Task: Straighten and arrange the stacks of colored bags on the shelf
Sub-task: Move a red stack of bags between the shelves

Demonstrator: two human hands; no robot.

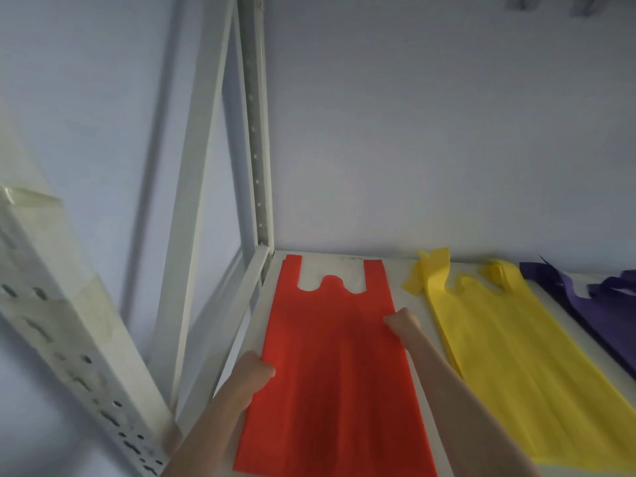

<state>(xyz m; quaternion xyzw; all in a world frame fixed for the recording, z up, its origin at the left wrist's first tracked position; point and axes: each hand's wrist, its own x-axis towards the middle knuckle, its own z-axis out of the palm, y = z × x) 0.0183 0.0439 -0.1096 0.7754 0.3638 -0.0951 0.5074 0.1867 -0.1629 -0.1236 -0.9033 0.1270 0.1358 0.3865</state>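
Observation:
A stack of red bags (330, 366) lies flat on the white shelf (409, 301), handles pointing to the back wall. My left hand (256, 368) grips the stack's left edge. On the opposite edge, farther back, my right hand (402, 323) grips the stack with curled fingers. To the right lies a stack of yellow bags (509, 356), its handles crumpled and folded over. A stack of purple bags (605, 304) sits at the far right, partly cut off by the frame.
White metal shelf uprights (256, 132) stand at the back left corner, and a perforated front post (69, 339) leans across the lower left. A pale wall runs behind the shelf. Bare shelf shows between the red and yellow stacks.

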